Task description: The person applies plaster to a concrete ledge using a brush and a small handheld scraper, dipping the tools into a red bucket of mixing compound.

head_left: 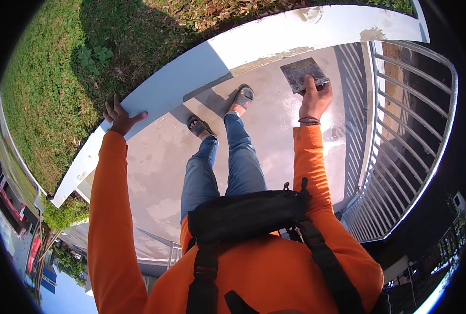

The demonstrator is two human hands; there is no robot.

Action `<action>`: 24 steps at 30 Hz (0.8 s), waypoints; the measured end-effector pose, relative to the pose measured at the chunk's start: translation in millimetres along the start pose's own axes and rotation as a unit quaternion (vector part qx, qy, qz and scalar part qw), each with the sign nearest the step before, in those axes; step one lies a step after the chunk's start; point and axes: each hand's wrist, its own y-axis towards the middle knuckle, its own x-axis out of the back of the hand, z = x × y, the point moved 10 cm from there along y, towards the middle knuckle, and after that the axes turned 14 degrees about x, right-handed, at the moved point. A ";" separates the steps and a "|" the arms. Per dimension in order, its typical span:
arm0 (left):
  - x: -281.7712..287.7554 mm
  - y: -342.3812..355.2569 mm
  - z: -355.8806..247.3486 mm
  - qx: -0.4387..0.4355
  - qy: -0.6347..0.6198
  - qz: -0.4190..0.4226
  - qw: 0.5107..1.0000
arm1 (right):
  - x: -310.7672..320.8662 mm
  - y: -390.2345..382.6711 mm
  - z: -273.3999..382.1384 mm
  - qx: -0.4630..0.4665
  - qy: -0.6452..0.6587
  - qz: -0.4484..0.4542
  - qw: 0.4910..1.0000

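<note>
My left hand (120, 118) lies on the top of a low white wall (165, 86), its fingers spread over the edge on the grass side. Nothing is held in it. In my right hand (315, 100) is a flat, dark, scuffed square plate (299, 75), gripped at its near corner with the thumb on top. The plate is held over the pale floor (275, 120), apart from the wall. I cannot make out whether it has a handle, as my fingers hide its underside.
Grass (44, 99) with fallen leaves borders the wall's far side. A metal railing (400, 131) stands on the right and throws striped shadows. My sandalled feet (241, 97) are on the floor close to the wall. A black bag (248, 215) is strapped across my front.
</note>
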 end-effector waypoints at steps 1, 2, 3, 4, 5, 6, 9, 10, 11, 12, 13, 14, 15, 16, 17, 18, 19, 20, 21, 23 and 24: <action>4.2 -2.6 1.5 0.025 0.012 0.003 1.000 | -1.2 -10.1 1.2 -0.030 0.051 -0.007 0.998; 5.8 -11.8 -21.3 0.023 0.026 0.034 0.999 | 4.9 -17.3 1.6 -0.057 0.094 -0.023 0.994; 7.3 -15.3 -16.6 0.026 0.062 0.027 0.997 | 4.5 -32.7 1.3 -0.085 0.122 -0.015 0.989; 10.2 -10.5 -11.3 0.016 0.067 0.019 0.997 | -2.6 -47.3 0.4 -0.112 0.155 -0.006 0.981; 10.6 -9.7 -18.1 0.012 0.055 0.015 0.998 | -8.4 -60.4 -2.5 -0.135 0.178 0.012 0.975; 3.6 -10.9 -11.1 0.025 0.017 0.049 0.998 | -12.1 -79.7 -5.9 -0.163 0.195 0.030 0.967; 30.4 -19.8 -16.7 -0.094 -0.094 0.092 0.987 | -36.1 -126.0 -10.5 -0.223 0.205 0.103 0.948; 39.6 -25.1 -9.3 -0.145 -0.166 0.110 0.969 | -48.1 -143.3 -11.8 -0.237 0.208 0.129 0.940; 61.8 -35.2 11.6 -0.177 -0.220 0.024 0.959 | -61.6 -161.3 -13.6 -0.246 0.212 0.144 0.935; 71.0 -46.9 35.4 -0.176 -0.236 -0.015 0.956 | -69.3 -181.9 -10.1 -0.256 0.209 0.152 0.931; 85.8 -58.7 51.9 -0.183 -0.254 -0.058 0.948 | -78.8 -194.7 -6.4 -0.257 0.209 0.157 0.930; 95.2 -71.8 63.7 -0.194 -0.273 -0.098 0.937 | -82.3 -206.7 -11.7 -0.261 0.188 0.153 0.934; 85.0 -82.5 85.0 -0.159 -0.371 -0.046 0.914 | -88.0 -223.4 -15.8 -0.262 0.202 0.158 0.930; 71.1 -93.6 105.4 -0.123 -0.465 0.006 0.876 | -97.9 -237.0 -18.4 -0.257 0.218 0.164 0.927; 47.2 -101.3 133.1 -0.105 -0.483 0.032 0.869 | -111.8 -257.2 -13.6 -0.259 0.228 0.176 0.922; 17.5 -109.0 167.0 -0.084 -0.499 0.056 0.861 | -129.7 -280.1 -7.3 -0.264 0.238 0.191 0.915; -13.8 -120.7 189.9 -0.064 -0.482 0.092 0.869 | -139.2 -299.3 -8.3 -0.266 0.218 0.191 0.919; -44.9 -132.9 211.4 -0.046 -0.465 0.125 0.875 | -151.1 -315.5 -9.7 -0.266 0.217 0.190 0.920; -78.3 -144.4 236.6 -0.021 -0.435 0.163 0.885 | -165.6 -331.0 -2.6 -0.266 0.219 0.191 0.919; -144.8 -167.2 294.7 0.028 -0.386 0.231 0.893 | -184.3 -355.3 -0.5 -0.254 0.216 0.187 0.924; -178.9 -176.9 327.6 0.053 -0.369 0.260 0.891 | -191.9 -363.9 -1.7 -0.249 0.219 0.183 0.925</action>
